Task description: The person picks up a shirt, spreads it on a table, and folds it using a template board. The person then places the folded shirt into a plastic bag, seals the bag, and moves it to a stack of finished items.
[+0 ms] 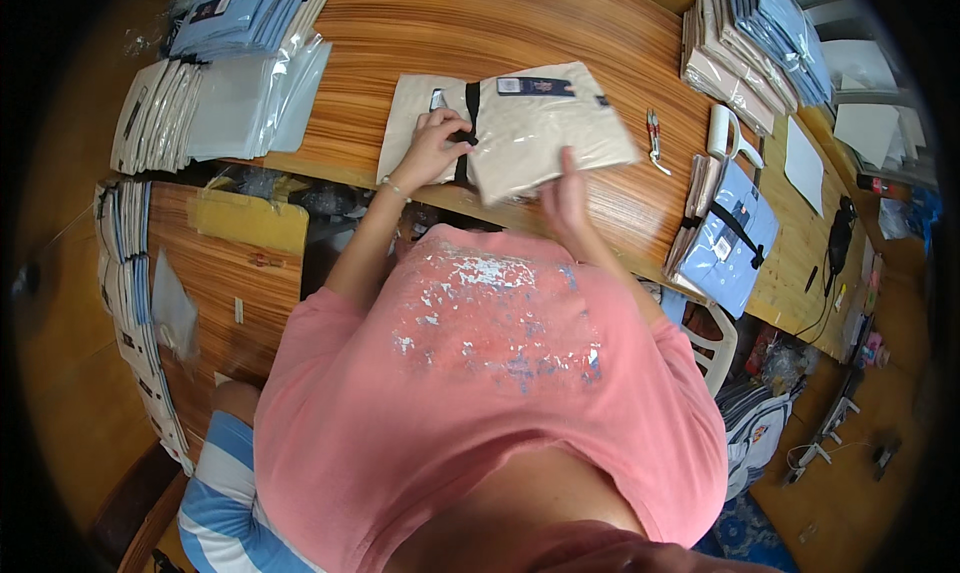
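Left hand (432, 145) pressed flat on a beige folded garment (520, 123), fingers curled over a black band (470, 123) near its middle, apparently pinching it, though blur hides the fingertips. Wrist bent, thin bracelet at the cuff, forearm reaching up from the pink shirt (480, 393). Right hand (566, 195) at the near edge of the same garment, thumb up against its underside, fingers tucked beneath, lifting that corner off the table (520, 23); grip narrow, closed on the fabric edge.

Garment flat-folded, pale beige, wrapped crosswise by the black band, dark blue label at the top edge, right half tilted and raised, left half lying on the wood. Placed mid-table, just ahead of the torso.

Small snips (654, 138) to the right, apart from the garment. Further right, white tape dispenser (722, 133) and a light blue folded shirt (730, 238) with its own black band. Stacks of bagged shirts (235, 63) at far left, more stacks (750, 43) at far right.
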A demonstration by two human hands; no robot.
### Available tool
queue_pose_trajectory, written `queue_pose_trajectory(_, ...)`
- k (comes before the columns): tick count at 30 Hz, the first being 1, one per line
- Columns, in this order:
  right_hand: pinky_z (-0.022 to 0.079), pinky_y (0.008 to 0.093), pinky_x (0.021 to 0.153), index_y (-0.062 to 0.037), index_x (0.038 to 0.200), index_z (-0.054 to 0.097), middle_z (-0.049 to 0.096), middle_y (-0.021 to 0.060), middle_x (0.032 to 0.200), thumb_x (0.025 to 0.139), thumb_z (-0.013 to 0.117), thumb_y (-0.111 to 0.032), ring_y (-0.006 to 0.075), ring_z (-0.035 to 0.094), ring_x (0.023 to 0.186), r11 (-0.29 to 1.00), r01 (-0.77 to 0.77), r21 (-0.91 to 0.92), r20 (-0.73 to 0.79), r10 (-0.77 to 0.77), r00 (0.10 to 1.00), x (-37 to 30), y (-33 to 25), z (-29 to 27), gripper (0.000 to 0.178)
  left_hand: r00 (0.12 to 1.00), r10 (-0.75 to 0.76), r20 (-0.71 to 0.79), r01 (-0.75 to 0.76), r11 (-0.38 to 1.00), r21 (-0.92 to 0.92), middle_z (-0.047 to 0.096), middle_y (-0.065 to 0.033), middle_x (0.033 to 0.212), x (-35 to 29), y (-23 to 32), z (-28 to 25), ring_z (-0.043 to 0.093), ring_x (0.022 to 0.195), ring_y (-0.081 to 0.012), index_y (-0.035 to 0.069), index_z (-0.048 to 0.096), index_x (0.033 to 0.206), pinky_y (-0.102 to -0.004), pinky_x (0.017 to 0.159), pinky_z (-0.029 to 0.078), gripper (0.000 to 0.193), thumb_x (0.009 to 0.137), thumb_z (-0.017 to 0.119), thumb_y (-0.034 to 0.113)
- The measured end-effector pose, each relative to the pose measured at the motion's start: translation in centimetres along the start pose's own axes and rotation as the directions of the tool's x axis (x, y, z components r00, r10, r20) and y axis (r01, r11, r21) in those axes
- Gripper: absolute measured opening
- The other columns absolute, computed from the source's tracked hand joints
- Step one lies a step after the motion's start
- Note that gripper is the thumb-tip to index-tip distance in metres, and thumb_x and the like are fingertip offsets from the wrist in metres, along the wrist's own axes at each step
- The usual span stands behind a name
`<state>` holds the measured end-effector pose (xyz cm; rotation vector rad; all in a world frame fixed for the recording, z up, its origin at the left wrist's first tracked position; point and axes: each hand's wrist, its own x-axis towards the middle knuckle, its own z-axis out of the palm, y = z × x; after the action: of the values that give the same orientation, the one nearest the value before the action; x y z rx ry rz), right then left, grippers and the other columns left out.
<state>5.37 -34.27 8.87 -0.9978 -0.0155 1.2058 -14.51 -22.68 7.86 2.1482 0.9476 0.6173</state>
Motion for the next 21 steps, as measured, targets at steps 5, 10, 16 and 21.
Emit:
queue_pose_trajectory(5, 0.042, 0.0360, 0.087, -0.0085, 0.120, 0.053, 0.056, 0.0104, 0.116, 0.087, 0.060, -0.027, 0.0244, 0.054, 0.105, 0.408, -0.032, -0.912, 0.315, 0.750, 0.582, -1.2, -1.4, -1.0, 0.039, 0.943, -0.228, -0.244, 0.300, 0.900, 0.315, 0.052, -0.0116, 0.100, -2.0, 2.5, -1.0, 0.048, 0.101, -0.0331, 0.006, 0.058, 0.099, -0.0395, 0.084, 0.040, 0.022, 0.078, 0.063, 0.011)
queue_pose_trajectory(10, 0.026, 0.0554, 0.103, -0.0239, 0.135, 0.040, 0.034, 0.0097, 0.142, 0.072, 0.070, -0.030, 0.0271, 0.033, 0.131, -0.368, 0.929, -0.049, 0.877, 0.429, 0.216, -1.9, -3.5, 4.2, 0.070, 0.937, -0.258, -0.238, 0.271, 0.962, 0.025, 0.059, -0.0197, 0.091, -2.8, 1.4, -0.7, 0.055, 0.089, -0.0402, 0.003, 0.054, 0.101, -0.0412, 0.076, 0.045, 0.023, 0.080, 0.060, 0.008)
queue_pose_trajectory(16, 0.015, 0.0613, 0.106, -0.0298, 0.142, 0.026, 0.026, 0.0073, 0.147, 0.080, 0.058, -0.044, 0.0277, 0.019, 0.137, -0.370, 0.928, 0.041, 0.835, 0.522, 0.171, 3.1, 0.7, 3.6, 0.071, 0.932, -0.314, -0.181, 0.348, 0.914, 0.208, 0.061, -0.0186, 0.086, -2.6, 2.2, -1.5, 0.059, 0.083, -0.0352, 0.002, 0.054, 0.101, -0.0413, 0.073, 0.044, 0.022, 0.082, 0.059, 0.013)
queue_pose_trajectory(21, 0.017, 0.0633, 0.103, -0.0263, 0.140, 0.030, 0.030, 0.0166, 0.143, 0.084, 0.049, -0.049, 0.0291, 0.026, 0.134, -0.413, 0.908, -0.066, 0.841, 0.467, 0.274, 3.0, 1.5, 4.7, 0.064, 0.907, -0.398, -0.139, 0.420, 0.829, 0.368, 0.062, -0.0185, 0.089, -3.1, 5.5, -2.6, 0.059, 0.089, -0.0364, 0.006, 0.045, 0.108, -0.0486, 0.079, 0.037, 0.028, 0.084, 0.056, 0.014)
